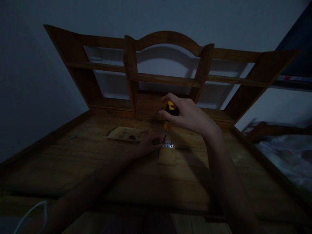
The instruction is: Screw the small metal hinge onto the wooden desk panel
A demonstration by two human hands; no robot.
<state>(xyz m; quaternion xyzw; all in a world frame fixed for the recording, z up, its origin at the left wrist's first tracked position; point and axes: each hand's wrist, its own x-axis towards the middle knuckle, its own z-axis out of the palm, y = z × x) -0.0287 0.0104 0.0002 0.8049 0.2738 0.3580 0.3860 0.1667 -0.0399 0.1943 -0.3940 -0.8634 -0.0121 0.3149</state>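
In the middle of the wooden desk, a small metal hinge (168, 145) with holes lies on one end of a light wooden block (167, 156). My right hand (186, 112) is closed around the yellow and black handle of a screwdriver (168, 124). Its shaft points down, nearly upright, with the tip at the hinge's upper left part. My left hand (152, 143) reaches in from the left, its fingers pinched at the hinge's left edge close to the tip. Whether a screw sits under the tip is too dark to make out.
A stained flat wooden piece (129, 133) lies behind my left hand. Farther left is a small thin metallic item (72, 137). A wooden shelf unit (165, 79) rises at the back against the wall. A white cable (31, 209) hangs at the lower left.
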